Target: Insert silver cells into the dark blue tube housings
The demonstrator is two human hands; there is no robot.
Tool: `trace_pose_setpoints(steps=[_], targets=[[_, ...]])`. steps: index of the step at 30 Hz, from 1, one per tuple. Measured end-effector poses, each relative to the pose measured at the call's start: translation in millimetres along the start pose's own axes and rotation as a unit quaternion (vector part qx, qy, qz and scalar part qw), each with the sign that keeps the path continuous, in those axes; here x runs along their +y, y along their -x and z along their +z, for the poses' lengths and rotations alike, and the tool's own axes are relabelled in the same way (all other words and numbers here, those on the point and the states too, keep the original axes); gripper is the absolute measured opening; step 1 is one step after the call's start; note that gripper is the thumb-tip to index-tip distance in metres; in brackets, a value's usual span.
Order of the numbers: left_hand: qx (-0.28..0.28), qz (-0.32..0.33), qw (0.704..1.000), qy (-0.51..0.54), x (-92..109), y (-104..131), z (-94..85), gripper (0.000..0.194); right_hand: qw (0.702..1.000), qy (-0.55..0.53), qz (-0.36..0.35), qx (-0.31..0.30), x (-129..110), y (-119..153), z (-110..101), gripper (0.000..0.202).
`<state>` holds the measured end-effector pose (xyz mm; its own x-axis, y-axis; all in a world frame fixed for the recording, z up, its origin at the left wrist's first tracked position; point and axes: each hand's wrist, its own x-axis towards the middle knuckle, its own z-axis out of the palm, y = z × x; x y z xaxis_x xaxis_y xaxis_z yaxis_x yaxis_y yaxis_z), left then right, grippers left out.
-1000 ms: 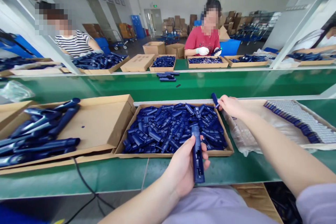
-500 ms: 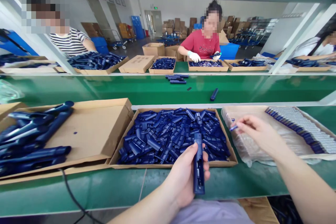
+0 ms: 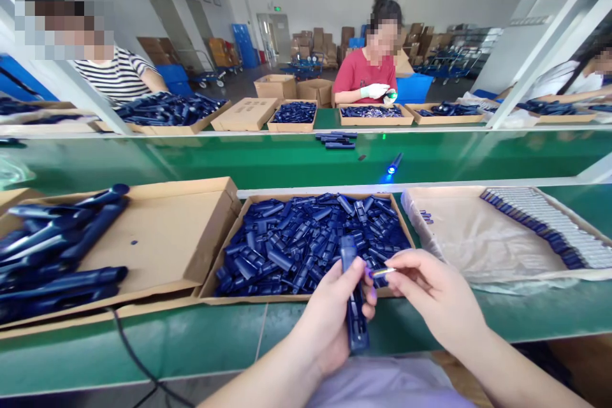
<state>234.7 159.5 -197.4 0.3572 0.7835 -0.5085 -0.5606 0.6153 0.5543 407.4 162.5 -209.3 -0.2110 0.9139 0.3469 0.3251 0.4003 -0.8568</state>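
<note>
My left hand (image 3: 329, 315) is wrapped round a dark blue plastic tube-shaped housing (image 3: 356, 322), which stands nearly upright with an open slot along its lower part. Between the fingertips of my right hand (image 3: 440, 296) is a small slim part (image 3: 381, 273), held beside the housing. A purple glow lights its end near my left fingers; I cannot tell whether it touches the housing. Just beyond my hands, many similar blue plastic parts (image 3: 306, 236) fill a shallow cardboard box.
At right, a plastic-lined tray (image 3: 468, 236) carries rows of slim silver-and-blue pieces (image 3: 559, 217). Larger blue housings (image 3: 62, 248) lie in a cardboard box at left. On the green belt (image 3: 229, 162) is a blue tube (image 3: 394, 164) with a lit end. Co-workers sit opposite.
My right hand has come left from the tray to the housing, with the slim part in its fingers. A purple glow now shows there. The tube on the belt has lit up blue.
</note>
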Motion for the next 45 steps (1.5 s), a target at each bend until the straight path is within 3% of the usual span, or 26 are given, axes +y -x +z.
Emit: trace_pose_setpoints(steps=[3,5,9,15,19,27,30,33,34,35,36,38,41,45], targets=[[-0.006,-0.010,0.996,0.085,6,-1,-3.0,0.040,0.998,0.035,-0.054,0.029,-9,10,-3,0.010],[-0.020,-0.009,0.993,0.112,7,-2,-2.5,0.041,0.990,0.091,-0.106,0.008,-17,15,-4,0.012],[-0.042,0.019,0.991,0.127,1,-3,2.4,0.042,0.961,0.195,-0.192,-0.046,-26,16,2,0.018],[-0.036,0.030,0.989,0.141,-4,1,7.3,0.039,0.934,0.222,-0.278,-0.020,-25,12,21,0.013],[-0.001,0.034,0.984,0.177,-3,2,9.7,0.036,0.931,0.222,-0.290,-0.017,-27,15,24,0.019],[0.054,0.046,0.975,0.209,0,-1,8.4,0.033,0.904,0.283,-0.274,-0.169,-41,27,24,0.065],[0.062,0.054,0.981,0.176,2,2,9.6,0.034,0.909,0.263,-0.262,-0.188,-41,19,11,0.056],[0.037,0.074,0.990,0.114,3,7,10.2,0.036,0.942,0.266,-0.173,-0.112,-15,-5,-30,0.041],[0.033,0.072,0.992,0.095,3,8,9.6,0.037,0.950,0.293,-0.100,-0.047,0,-15,-47,0.038],[0.033,0.062,0.994,0.078,2,9,8.6,0.038,0.937,0.349,0.019,0.009,18,-26,-65,0.032],[0.034,0.044,0.996,0.064,1,9,7.3,0.039,0.924,0.373,0.082,0.020,36,-37,-80,0.028],[0.031,0.002,0.998,0.047,-2,8,4.8,0.042,0.906,0.396,0.150,-0.009,70,-54,-101,0.015],[0.009,-0.037,0.999,0.036,-6,7,3.4,0.044,0.896,0.397,0.185,-0.072,104,-68,-110,0.011],[0.015,-0.038,0.999,0.035,-7,11,4.7,0.043,0.895,0.386,0.210,-0.077,112,-69,-116,0.011]])
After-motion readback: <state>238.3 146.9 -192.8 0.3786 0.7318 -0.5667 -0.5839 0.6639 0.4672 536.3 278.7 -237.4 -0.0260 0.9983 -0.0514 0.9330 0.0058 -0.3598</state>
